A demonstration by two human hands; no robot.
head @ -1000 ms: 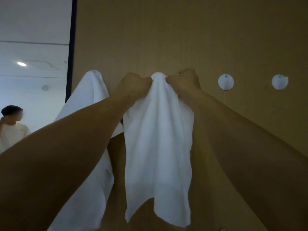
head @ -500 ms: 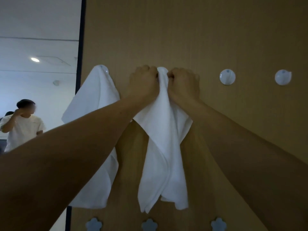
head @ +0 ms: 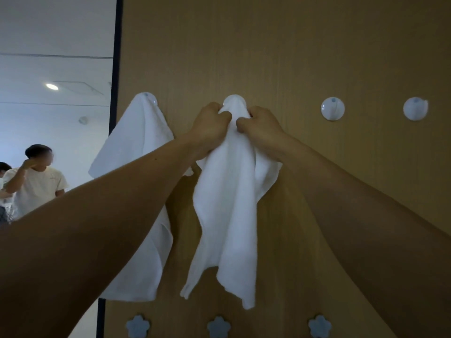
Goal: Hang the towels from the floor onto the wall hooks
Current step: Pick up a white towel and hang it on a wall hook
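Observation:
A white towel hangs down the tan wooden wall, its top bunched over a round white hook. My left hand grips the towel's top on the left of that hook. My right hand grips it on the right. Both fists sit just below the hook, close together. Another white towel hangs from the hook to the left, partly behind my left forearm. Two bare round hooks, one and another, are on the wall to the right.
Three blue flower-shaped hooks line the wall low down. A dark frame edge ends the wall on the left. Beyond it is a bright room with a person in a white shirt.
My fists have closed in on the towel's top and bunched it over the hook. The spread towel now hangs gathered in folds. The view has tilted down, showing the flower hooks.

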